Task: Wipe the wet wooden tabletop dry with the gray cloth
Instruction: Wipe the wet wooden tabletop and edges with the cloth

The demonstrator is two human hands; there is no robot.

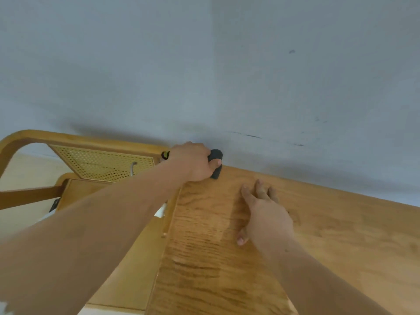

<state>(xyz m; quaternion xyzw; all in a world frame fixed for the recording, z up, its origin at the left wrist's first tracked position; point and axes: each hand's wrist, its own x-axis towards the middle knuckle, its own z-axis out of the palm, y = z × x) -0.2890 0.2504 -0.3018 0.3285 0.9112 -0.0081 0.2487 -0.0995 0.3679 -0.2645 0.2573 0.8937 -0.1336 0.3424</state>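
Observation:
The wooden tabletop [329, 235] fills the lower right, its grain darker and damp-looking in the left strip. My left hand [193, 161] grips the bunched gray cloth [216, 163] at the table's far left corner, against the wall. Most of the cloth is hidden under my fingers. My right hand [264, 212] rests flat on the tabletop with fingers spread, a short way to the right of the cloth and nearer to me, holding nothing.
A pale blue-gray wall [227, 76] runs along the table's far edge. A wooden chair with a woven cane back [102, 164] stands to the left of the table. A small black and yellow object [165, 155] shows behind my left wrist.

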